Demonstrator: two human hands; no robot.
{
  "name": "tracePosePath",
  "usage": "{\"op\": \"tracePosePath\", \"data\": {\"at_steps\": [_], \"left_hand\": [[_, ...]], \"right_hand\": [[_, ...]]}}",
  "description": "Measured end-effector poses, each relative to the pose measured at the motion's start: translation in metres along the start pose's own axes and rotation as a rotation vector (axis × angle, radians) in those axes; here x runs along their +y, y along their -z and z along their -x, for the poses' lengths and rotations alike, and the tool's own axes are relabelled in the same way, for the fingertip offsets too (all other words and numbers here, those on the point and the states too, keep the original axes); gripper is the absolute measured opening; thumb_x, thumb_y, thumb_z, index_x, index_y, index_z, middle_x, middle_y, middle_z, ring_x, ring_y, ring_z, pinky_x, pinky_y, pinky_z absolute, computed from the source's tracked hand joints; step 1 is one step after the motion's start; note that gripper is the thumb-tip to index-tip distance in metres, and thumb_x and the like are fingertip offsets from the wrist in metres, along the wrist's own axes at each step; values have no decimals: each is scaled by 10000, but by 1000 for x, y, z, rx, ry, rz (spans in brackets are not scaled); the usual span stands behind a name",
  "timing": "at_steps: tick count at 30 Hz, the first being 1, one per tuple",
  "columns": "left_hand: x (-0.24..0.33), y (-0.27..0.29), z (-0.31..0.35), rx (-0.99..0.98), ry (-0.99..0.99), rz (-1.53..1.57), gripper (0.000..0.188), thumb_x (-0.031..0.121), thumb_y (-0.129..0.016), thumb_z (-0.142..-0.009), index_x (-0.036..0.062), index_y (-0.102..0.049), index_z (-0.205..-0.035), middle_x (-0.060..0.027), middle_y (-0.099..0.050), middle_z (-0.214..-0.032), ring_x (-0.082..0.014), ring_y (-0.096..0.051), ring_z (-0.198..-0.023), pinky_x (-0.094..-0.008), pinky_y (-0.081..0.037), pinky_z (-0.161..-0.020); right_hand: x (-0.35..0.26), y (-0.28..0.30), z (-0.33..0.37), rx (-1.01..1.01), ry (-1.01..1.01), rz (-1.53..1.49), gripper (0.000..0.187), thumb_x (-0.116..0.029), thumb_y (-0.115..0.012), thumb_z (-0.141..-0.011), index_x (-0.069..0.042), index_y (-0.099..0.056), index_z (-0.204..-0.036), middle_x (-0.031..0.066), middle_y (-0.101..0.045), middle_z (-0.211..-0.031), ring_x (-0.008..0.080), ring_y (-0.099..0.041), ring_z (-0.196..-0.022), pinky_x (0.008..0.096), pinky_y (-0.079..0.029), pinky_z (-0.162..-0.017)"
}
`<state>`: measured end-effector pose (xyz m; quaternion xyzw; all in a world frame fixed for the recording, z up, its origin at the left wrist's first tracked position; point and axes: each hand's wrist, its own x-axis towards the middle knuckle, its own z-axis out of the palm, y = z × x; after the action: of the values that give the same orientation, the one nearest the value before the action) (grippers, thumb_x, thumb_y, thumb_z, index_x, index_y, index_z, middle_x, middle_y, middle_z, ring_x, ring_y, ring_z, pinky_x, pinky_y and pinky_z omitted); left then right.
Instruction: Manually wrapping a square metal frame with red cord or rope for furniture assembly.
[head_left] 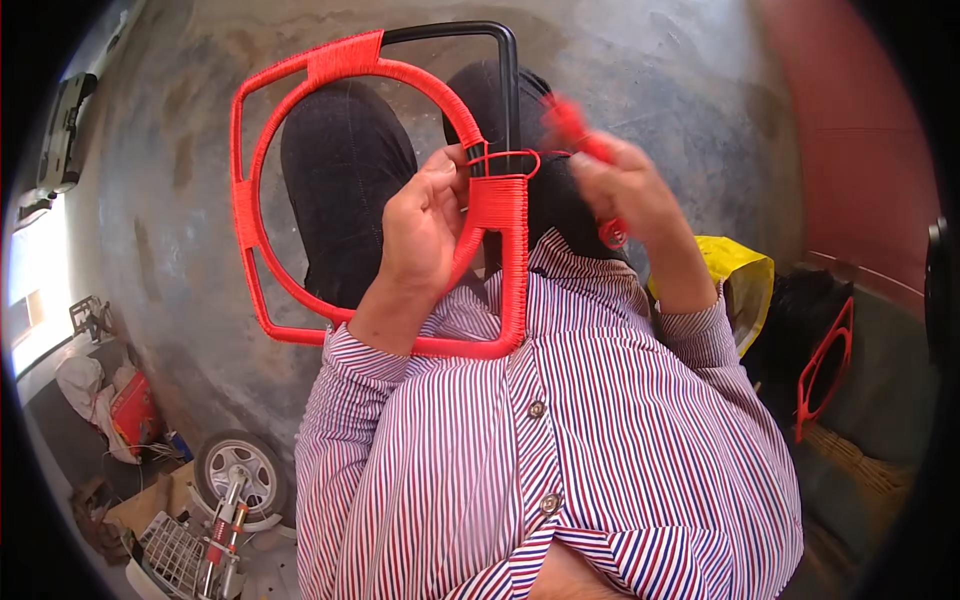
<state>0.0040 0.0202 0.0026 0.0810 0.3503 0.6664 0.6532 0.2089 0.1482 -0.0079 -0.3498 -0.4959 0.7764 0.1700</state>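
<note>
Red-cord-wrapped black tubular frame (500,205) over my knees (345,165) | left fingers (437,178) curled shut on its right side | right fingers (627,157) clenching blurred red cord bundle (567,122), frame's right | grey floor (640,60) beyond frame; yellow plastic bag (742,262) rightward

frame (508,255): wrapping (500,205) solid red, bare tube (510,90) at one corner glossy black; cord bundle (567,118): red; trousers (340,170): plain black; shirt (640,430): fine stripes of red and dark blue on white; buttons (537,409): brownish; floor (180,260): grey, mottled with brown stains; right-hand wall (850,130): dull red; bag (745,270): bright yellow; second frame (803,405): red; wheel (262,470): black tyre (204,455), silver-grey rim (258,490); shock-absorber spring (217,545): red.
</note>
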Motion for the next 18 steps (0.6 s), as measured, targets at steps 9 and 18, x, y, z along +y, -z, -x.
{"op": "tracePosePath", "data": {"at_steps": [9,18], "left_hand": [[-3,-3,1,34,59,-70,369,132,-375,-896,-47,-514,-1187,-142,-661,-1036,-217,-652,-885,-340,-521,-759],[-2,5,-1,52,93,-123,209,139,-427,-896,22,-528,-1036,-115,-674,-890,-196,-652,-694,-323,-489,-504]], "right_hand": [[-3,28,8,128,101,234,221,-268,-627,-950,-49,-636,-928,-91,-449,-657,13,-373,-564,207,-299,-494],[18,33,19,174,168,609,228,-230,-608,-951,-62,-629,-1104,-8,-521,-676,86,-484,-617,259,-402,-574]]}}
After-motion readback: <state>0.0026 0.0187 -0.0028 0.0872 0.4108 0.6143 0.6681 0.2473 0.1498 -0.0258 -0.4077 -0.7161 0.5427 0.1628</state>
